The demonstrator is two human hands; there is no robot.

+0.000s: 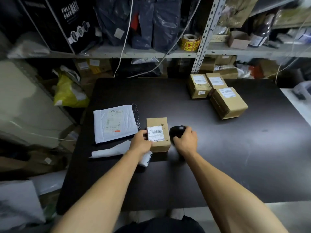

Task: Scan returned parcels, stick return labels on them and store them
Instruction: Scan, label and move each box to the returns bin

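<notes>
Gripping small cardboard parcel (158, 134) at its left edge — left hand (140, 142), fingers curled round side, label face up. Parcel sits on dark worktop (218, 157), near front centre. Right hand (186, 140), just right of parcel, clasps black scanner (176, 131). White padded mailer (114, 122) just left of parcel; three boxes (217, 94) well behind, to right.

Dark table (202, 174), small parcel (158, 134), white mailer (114, 123), three boxes (217, 93), paper roll (146, 159), white wrap (111, 150)
</notes>
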